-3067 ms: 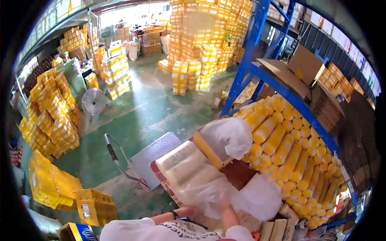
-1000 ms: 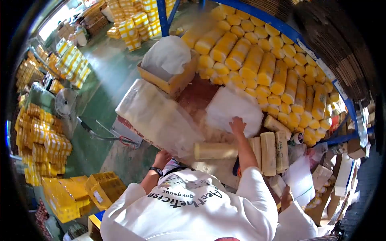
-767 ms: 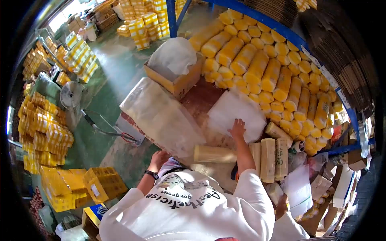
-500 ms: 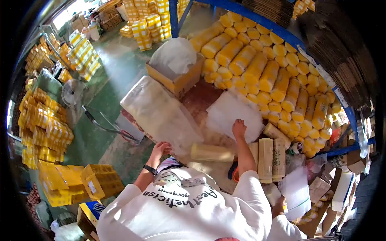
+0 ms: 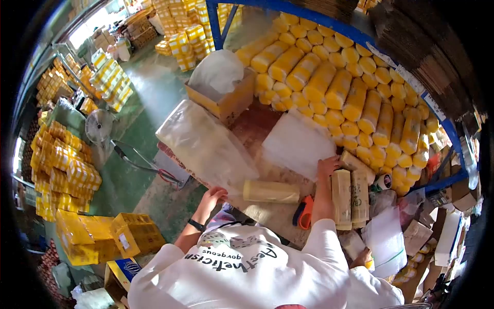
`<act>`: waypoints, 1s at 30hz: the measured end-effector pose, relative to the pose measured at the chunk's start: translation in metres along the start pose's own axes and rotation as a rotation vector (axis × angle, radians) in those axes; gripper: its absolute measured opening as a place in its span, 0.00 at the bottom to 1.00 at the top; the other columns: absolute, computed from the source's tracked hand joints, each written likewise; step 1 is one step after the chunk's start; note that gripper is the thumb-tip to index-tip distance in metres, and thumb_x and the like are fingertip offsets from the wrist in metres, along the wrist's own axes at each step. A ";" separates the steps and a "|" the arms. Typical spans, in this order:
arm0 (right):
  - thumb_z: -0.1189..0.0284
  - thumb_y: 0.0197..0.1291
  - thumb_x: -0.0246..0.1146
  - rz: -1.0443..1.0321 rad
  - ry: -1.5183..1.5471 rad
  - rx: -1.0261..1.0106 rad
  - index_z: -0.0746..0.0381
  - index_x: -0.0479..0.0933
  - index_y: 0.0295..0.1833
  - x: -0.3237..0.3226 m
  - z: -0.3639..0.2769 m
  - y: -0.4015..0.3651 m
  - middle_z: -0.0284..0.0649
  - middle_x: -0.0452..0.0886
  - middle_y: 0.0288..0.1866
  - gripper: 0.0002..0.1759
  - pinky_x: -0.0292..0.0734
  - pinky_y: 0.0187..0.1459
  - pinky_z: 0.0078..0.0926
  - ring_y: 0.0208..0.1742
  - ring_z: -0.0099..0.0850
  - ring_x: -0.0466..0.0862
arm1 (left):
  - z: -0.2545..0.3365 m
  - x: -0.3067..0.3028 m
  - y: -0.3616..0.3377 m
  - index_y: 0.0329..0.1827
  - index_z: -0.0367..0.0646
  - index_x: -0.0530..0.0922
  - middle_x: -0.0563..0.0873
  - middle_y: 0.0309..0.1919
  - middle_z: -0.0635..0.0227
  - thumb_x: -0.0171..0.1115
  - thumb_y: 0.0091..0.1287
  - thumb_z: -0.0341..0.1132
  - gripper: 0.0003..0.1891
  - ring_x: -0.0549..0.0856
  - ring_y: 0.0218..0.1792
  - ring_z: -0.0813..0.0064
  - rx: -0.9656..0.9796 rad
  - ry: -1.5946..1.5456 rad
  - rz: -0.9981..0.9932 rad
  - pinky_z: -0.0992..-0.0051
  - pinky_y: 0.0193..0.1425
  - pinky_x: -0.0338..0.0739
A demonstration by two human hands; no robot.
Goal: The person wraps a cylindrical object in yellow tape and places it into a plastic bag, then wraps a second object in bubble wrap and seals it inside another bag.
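Observation:
My left hand (image 5: 212,197), with a dark band at the wrist, is at the near edge of the table, its fingers loosely bent beside the lower end of a clear plastic bag pile (image 5: 206,141). My right hand (image 5: 328,166) reaches over the near right corner of a stack of white sheets (image 5: 298,144), fingers extended beside the pale wrapped packs (image 5: 341,198). Between my hands lies a yellowish, film-wrapped cylindrical pack (image 5: 271,191). Orange-handled scissors (image 5: 305,212) lie just right of it.
A carton (image 5: 221,103) holding a white bag stands at the table's far side. Yellow-white rolls (image 5: 329,85) are heaped beneath a blue frame (image 5: 298,9). Another person's hand (image 5: 364,257) is at lower right. Taped yellow boxes (image 5: 136,234) stand at left.
My right hand has moved right from the middle of the white sheets to their corner beside the wrapped packs. My left hand has shifted slightly right. The scissors show more fully.

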State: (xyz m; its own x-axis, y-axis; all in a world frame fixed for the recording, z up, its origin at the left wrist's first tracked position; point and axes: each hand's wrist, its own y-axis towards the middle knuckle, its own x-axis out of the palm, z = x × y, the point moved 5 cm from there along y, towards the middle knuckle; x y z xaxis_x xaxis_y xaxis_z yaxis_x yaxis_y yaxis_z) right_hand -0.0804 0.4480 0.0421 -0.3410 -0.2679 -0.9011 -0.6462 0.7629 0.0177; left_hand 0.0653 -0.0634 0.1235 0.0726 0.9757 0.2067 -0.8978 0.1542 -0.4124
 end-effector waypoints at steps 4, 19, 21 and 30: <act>0.66 0.53 0.66 -0.223 0.193 0.247 0.70 0.71 0.55 0.005 0.015 0.023 0.53 0.76 0.56 0.27 0.78 0.47 0.44 0.50 0.41 0.80 | -0.040 -0.004 -0.015 0.45 0.40 0.76 0.84 0.38 0.69 0.54 0.70 0.36 0.09 0.83 0.38 0.76 -0.082 -0.006 0.101 0.78 0.42 0.77; 0.73 0.58 0.64 -1.043 0.967 -0.379 0.66 0.79 0.40 -0.067 -0.203 -0.364 0.34 0.83 0.30 0.08 0.74 0.39 0.19 0.36 0.21 0.80 | 0.070 0.009 -0.039 0.58 0.38 0.65 0.77 0.46 0.68 0.63 0.56 0.24 0.26 0.78 0.47 0.78 0.393 0.429 -0.029 0.77 0.50 0.75; 0.72 0.59 0.64 -1.317 1.056 -0.384 0.66 0.79 0.45 -0.073 -0.219 -0.383 0.35 0.83 0.33 0.11 0.75 0.42 0.20 0.38 0.21 0.80 | 0.076 -0.018 -0.053 0.52 0.38 0.71 0.79 0.41 0.71 0.55 0.58 0.18 0.17 0.79 0.43 0.82 0.259 0.053 -0.049 0.79 0.46 0.75; 0.63 0.53 0.68 -1.158 0.708 -0.697 0.60 0.66 0.65 -0.047 -0.187 -0.293 0.44 0.75 0.59 0.35 0.70 0.60 0.39 0.60 0.36 0.75 | 0.073 -0.255 -0.114 0.36 0.42 0.74 0.80 0.28 0.73 0.59 0.66 0.33 0.05 0.80 0.27 0.82 0.402 -0.065 0.709 0.80 0.26 0.76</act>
State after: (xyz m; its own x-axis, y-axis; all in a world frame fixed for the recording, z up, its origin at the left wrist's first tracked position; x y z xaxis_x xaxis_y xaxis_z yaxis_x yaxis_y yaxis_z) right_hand -0.0024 0.1273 0.1604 0.4474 -0.8761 -0.1798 -0.8925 -0.4244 -0.1527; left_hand 0.1177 -0.3414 0.1831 -0.5856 0.8074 0.0722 -0.8089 -0.5762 -0.1173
